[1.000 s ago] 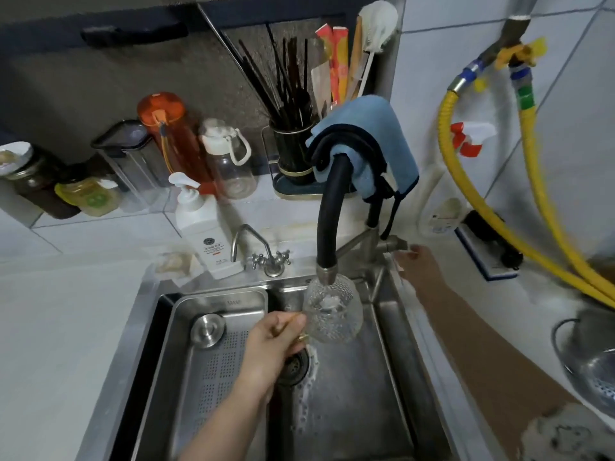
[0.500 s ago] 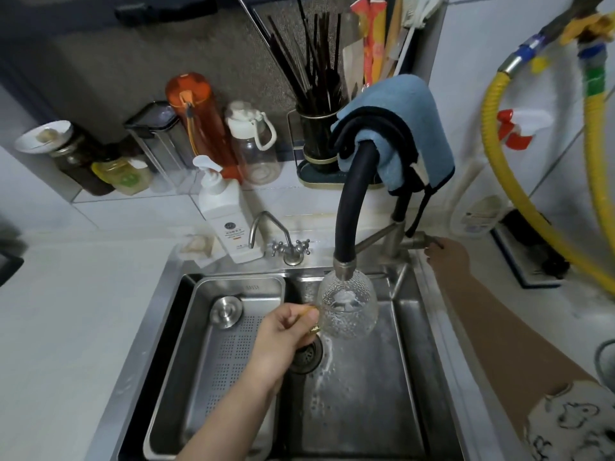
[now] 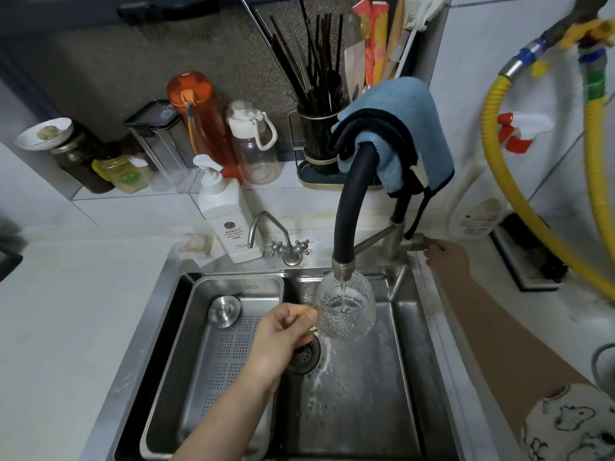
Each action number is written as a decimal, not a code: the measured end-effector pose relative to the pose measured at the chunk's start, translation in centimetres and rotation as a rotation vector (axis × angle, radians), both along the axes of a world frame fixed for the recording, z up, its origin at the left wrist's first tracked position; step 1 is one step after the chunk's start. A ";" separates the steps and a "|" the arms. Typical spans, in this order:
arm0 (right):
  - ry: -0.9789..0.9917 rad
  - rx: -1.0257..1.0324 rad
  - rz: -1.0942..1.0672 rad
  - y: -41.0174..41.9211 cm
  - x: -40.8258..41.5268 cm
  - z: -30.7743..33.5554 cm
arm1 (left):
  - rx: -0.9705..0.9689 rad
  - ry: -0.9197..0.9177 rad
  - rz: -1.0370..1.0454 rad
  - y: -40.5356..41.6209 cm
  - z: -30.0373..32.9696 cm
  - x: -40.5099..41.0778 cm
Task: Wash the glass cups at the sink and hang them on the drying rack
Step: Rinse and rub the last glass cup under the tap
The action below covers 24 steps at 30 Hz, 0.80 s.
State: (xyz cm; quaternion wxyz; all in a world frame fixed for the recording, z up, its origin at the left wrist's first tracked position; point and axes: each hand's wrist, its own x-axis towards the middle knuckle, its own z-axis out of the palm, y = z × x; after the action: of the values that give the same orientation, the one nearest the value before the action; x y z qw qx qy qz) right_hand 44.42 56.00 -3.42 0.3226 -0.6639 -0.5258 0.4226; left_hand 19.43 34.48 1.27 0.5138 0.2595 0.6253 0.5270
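Head view: left hand (image 3: 278, 341) pinching the handle of the textured glass cup (image 3: 346, 309) under the running faucet (image 3: 346, 234) over the sink (image 3: 429, 327), right hand (image 3: 444, 257) curled on the tap lever; wet, slippery, fragile, likely light, best held by that handle.

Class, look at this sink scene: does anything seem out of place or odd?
One oddity: a blue cloth is draped over the black faucet hose rather than hung on a rack. Otherwise nothing stands out.

White tiled walls (image 3: 499, 78) meet a pale countertop (image 3: 66, 311), with a dark mesh panel (image 3: 133, 61) behind the ledge
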 end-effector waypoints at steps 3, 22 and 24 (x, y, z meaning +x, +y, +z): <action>0.019 -0.041 0.036 -0.6 -0.4 0.2 | 0.000 -0.001 0.006 0.0 -0.1 0.0; 0.304 0.062 0.416 -19.2 -8.4 2.9 | -0.002 0.123 -0.167 -0.9 -1.0 -1.3; 0.256 0.079 0.418 -18.9 -9.7 3.1 | 0.010 0.124 -0.139 -0.7 -0.7 -2.5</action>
State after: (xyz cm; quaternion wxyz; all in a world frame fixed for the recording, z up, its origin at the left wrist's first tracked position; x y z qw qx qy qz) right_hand 34.69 37.12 -0.37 0.3181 -0.4686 -0.6227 0.5398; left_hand 16.94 33.80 0.54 0.5082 0.3371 0.6338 0.4758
